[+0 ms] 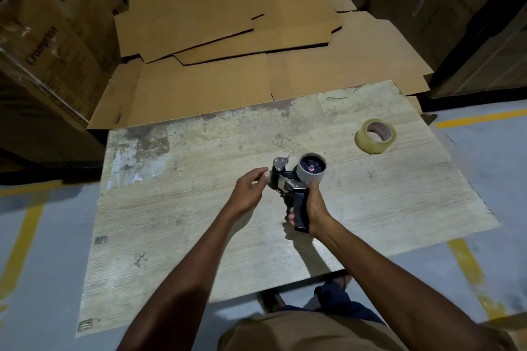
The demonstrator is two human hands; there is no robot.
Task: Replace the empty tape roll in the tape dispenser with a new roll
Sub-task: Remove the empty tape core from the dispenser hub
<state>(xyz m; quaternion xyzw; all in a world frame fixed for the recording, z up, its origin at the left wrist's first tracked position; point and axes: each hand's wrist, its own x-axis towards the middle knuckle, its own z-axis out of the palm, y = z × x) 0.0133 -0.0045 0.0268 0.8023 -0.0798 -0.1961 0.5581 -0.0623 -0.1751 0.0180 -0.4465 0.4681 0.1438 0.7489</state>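
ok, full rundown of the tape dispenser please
The black handheld tape dispenser is held above the worn wooden table. The right hand grips its pistol handle; the left hand is at its metal front end. A grey empty core sits on the hub, whose centre shows pink.

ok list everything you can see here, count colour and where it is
tape dispenser: one, black and metal, held above the table's middle
empty tape roll: one, grey core, still on the dispenser's hub
new tape roll: one, clear-yellowish, on the table's far right
table: one, worn pale wood grain, centre
flattened cardboard: several sheets, brown, on the floor beyond the table
cardboard boxes: several stacked, brown, left and right edges
floor lines: yellow, on grey floor
right hand: gripping the dispenser's handle
left hand: at the dispenser's front end
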